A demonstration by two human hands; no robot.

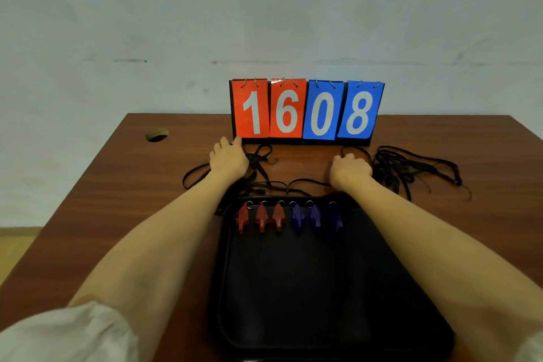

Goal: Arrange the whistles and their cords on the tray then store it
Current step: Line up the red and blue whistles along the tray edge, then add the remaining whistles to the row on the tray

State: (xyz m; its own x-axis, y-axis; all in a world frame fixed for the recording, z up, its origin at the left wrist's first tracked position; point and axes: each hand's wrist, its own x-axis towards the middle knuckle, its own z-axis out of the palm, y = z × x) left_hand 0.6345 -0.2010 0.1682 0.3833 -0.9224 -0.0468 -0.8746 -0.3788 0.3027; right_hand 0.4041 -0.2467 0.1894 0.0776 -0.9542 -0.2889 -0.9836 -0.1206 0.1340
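Observation:
A black tray (293, 288) lies on the wooden table in front of me. Three red whistles (261, 217) and three blue whistles (315, 216) lie in a row along its far edge, rings pointing away. Their black cords run off the tray's far rim onto the table. My left hand (227, 160) rests on a bunch of cords (258, 160) beyond the tray, fingers curled over them. My right hand (349, 169) is curled on the cords beside a larger tangled pile of cords (411, 169) at the right. What the fingers hold is hidden.
A flip scoreboard (305, 112) reading 1608 stands at the table's back, just past both hands. A round cable hole (157, 134) sits at the back left of the table (117, 200). A pale wall rises behind.

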